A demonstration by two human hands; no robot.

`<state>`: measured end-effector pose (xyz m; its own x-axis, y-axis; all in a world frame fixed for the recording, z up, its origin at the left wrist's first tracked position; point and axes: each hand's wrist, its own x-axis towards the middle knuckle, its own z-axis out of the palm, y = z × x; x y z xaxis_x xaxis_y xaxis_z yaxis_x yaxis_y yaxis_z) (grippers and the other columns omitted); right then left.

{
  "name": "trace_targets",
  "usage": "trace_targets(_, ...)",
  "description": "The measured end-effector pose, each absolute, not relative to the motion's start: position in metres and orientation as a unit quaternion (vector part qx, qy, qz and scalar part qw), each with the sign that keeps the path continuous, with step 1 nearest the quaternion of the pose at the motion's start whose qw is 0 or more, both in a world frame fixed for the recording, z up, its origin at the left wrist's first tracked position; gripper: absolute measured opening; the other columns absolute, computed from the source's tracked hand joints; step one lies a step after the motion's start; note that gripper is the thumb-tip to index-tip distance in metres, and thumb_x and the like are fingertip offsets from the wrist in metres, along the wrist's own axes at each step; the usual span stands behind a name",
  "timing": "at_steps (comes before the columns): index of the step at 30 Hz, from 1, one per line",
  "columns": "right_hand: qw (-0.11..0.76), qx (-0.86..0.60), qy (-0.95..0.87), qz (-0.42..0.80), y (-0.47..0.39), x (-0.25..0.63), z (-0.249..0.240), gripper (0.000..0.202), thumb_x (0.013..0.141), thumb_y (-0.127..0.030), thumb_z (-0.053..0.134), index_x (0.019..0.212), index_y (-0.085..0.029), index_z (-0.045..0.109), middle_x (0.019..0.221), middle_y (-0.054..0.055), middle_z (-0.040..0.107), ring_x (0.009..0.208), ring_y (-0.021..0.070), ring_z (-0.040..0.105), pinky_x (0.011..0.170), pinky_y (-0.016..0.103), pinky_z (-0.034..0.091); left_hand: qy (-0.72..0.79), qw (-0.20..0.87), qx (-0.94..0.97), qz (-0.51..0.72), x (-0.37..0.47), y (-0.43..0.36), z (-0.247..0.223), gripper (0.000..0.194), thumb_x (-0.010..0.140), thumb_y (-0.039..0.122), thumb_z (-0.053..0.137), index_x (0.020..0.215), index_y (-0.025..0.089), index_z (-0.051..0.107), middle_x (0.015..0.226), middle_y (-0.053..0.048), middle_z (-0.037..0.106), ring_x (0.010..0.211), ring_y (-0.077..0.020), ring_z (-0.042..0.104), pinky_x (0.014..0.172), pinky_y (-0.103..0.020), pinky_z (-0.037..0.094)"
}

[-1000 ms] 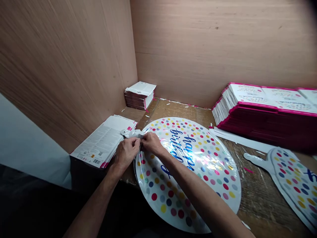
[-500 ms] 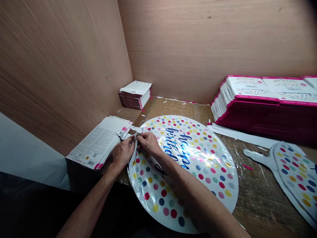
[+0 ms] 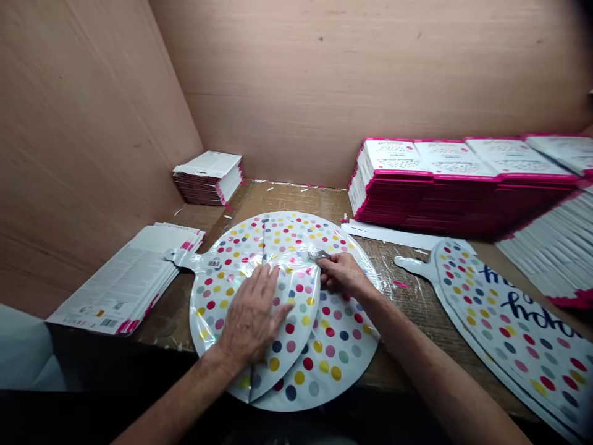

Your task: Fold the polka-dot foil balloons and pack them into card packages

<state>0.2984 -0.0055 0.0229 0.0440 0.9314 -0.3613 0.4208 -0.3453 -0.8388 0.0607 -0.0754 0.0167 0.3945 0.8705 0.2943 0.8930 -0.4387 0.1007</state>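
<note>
A flat, round foil balloon (image 3: 333, 364) with coloured dots lies on the worktable, one layer of it folded over across the middle. My left hand (image 3: 252, 309) rests palm down on the folded layer, fingers outstretched and holding nothing. At the layer's right edge my right hand (image 3: 343, 272) is closed, pinching the foil near a small dark tab. The balloon's neck (image 3: 183, 258) points left over a pile of printed cards (image 3: 134, 272). The lettering seen on its face is out of sight.
To the right lie more dotted foil balloons (image 3: 504, 321), stacked and half folded. Pink-edged card packs (image 3: 426, 191) stand in rows along the back board, with white strips (image 3: 393, 233) before them. A smaller card stack (image 3: 206, 179) sits in the left corner.
Both hands have left the neck on the left. The foil is now folded over with the lettering hidden; my left hand has flattened on it and my right hand has moved right. The view has swung right.
</note>
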Motion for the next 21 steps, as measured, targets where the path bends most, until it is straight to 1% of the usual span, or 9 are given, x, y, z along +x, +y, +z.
trace_targets(3,0.293,-0.714,-0.526,0.358,-0.016,0.313,0.027,0.022,0.088,-0.028,0.057,0.094,-0.009,0.066,0.094,0.017,0.072,0.078,0.0233,0.069,0.066,0.032,0.054,-0.518,0.029,-0.836,-0.178,0.089,-0.1,-0.012,0.076,0.093,0.058,0.039,0.147,0.004,0.036,0.152,-0.026,0.037,0.141,-0.0382,0.034,0.111,-0.054,0.036)
trace_targets(5,0.333,-0.701,-0.602,0.188,-0.02,0.311,0.03,0.036,0.09,-0.028,0.056,0.12,-0.009,0.06,0.125,0.021,0.062,0.112,0.0303,0.061,0.091,0.042,0.05,-0.517,0.035,-0.835,-0.184,0.099,-0.112,-0.024,0.075,0.093,0.057,0.04,0.148,0.007,0.033,0.153,-0.025,0.035,0.143,-0.0391,0.031,0.111,-0.057,0.034)
trace_targets(7,0.324,-0.613,-0.72,0.029,-0.021,0.302,0.028,0.047,0.093,-0.032,0.054,0.136,-0.011,0.05,0.144,0.02,0.048,0.132,0.0311,0.045,0.107,0.047,0.039,-0.518,0.044,-0.829,-0.205,0.1,-0.12,-0.029,0.073,0.094,0.055,0.041,0.149,0.008,0.031,0.154,-0.025,0.034,0.144,-0.0372,0.029,0.112,-0.057,0.035)
trace_targets(10,0.201,-0.493,-0.847,-0.009,-0.017,0.29,0.017,0.051,0.096,-0.039,0.052,0.139,-0.013,0.048,0.149,0.018,0.043,0.139,0.0295,0.038,0.113,0.047,0.032,-0.58,0.053,-0.771,-0.259,0.09,-0.135,-0.026,0.059,0.095,0.048,0.041,0.135,0.005,0.045,0.15,-0.027,0.039,0.146,-0.0368,0.026,0.112,-0.057,0.035)
trace_targets(13,0.117,-0.48,-0.869,0.033,-0.012,0.288,0.003,0.05,0.098,-0.043,0.049,0.138,-0.012,0.049,0.147,0.017,0.045,0.139,0.0288,0.037,0.114,0.045,0.031,-0.645,-0.008,-0.71,-0.282,0.078,-0.155,-0.015,0.041,0.089,0.05,0.052,0.101,0.013,0.063,0.14,-0.023,0.052,0.143,-0.0413,0.03,0.111,-0.062,0.033)
trace_targets(16,0.11,-0.477,-0.87,0.055,-0.005,0.29,-0.003,0.048,0.098,-0.045,0.049,0.133,-0.013,0.053,0.143,0.016,0.05,0.136,0.0286,0.041,0.112,0.044,0.034,-0.633,-0.242,-0.679,-0.281,0.081,-0.17,0.01,0.033,0.076,0.052,0.065,0.076,0.018,0.065,0.123,-0.016,0.065,0.127,-0.0407,0.05,0.105,-0.058,0.042)
trace_targets(18,0.109,-0.473,-0.871,0.076,0.001,0.293,0.001,0.044,0.096,-0.043,0.053,0.13,-0.015,0.056,0.14,0.016,0.052,0.134,0.0286,0.044,0.11,0.044,0.036,-0.589,-0.49,-0.585,-0.267,0.088,-0.17,0.035,0.035,0.075,0.053,0.066,0.071,0.018,0.067,0.099,-0.013,0.072,0.101,-0.0333,0.065,0.087,-0.046,0.055)
trace_targets(19,0.109,-0.471,-0.87,0.098,0.003,0.296,0.005,0.042,0.096,-0.042,0.054,0.129,-0.016,0.058,0.139,0.015,0.053,0.133,0.0285,0.044,0.11,0.045,0.037,-0.557,-0.601,-0.506,-0.268,0.092,-0.166,0.048,0.035,0.076,0.052,0.067,0.072,0.017,0.068,0.089,-0.011,0.072,0.088,-0.0279,0.067,0.075,-0.038,0.057)
trace_targets(21,0.13,-0.472,-0.855,0.172,0.001,0.306,0.017,0.042,0.097,-0.045,0.05,0.129,-0.019,0.059,0.139,0.014,0.054,0.132,0.0277,0.047,0.108,0.045,0.039,-0.505,-0.732,-0.337,-0.309,0.1,-0.155,0.075,0.031,0.077,0.046,0.069,0.079,0.015,0.072,0.08,-0.008,0.071,0.071,-0.0195,0.065,0.056,-0.026,0.053)
